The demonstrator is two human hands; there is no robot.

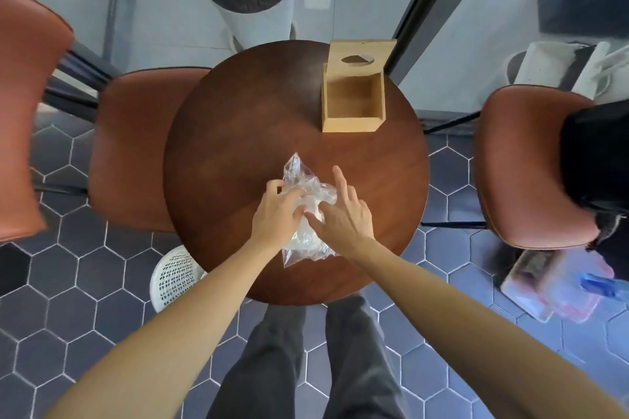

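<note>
Now gripping the clear plastic bag [308,241] with the left hand [277,210], fingers curled into its left side; resting the right hand [343,217] loosely on its right side, forefinger straight. All at the near middle of the round table [238,132], well apart from the wooden box [352,122] at far right.

left hand [277,210] and right hand [343,217] bare, forearms unsleeved; loose dark grey trousers [272,367]
</note>
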